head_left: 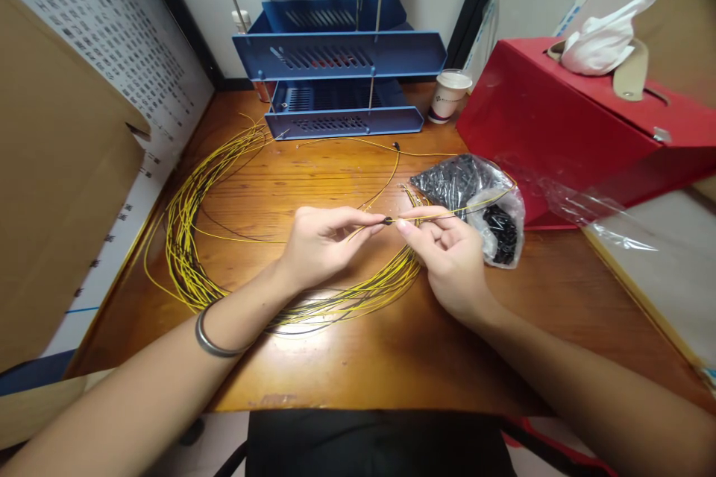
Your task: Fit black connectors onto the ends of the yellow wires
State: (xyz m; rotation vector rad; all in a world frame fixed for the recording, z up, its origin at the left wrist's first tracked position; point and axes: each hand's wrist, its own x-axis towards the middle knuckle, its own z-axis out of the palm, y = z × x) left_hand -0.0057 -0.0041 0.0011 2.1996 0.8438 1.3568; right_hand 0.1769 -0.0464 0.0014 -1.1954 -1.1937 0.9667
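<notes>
Above the table's middle, left hand and right hand pinch a yellow wire.

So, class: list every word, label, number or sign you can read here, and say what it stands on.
None can be read.
White sheet on the left wall: rows of dark print, too small to read.
Paper cup: a small dark mark, too blurred to read.
Red box: no print shows.
</notes>
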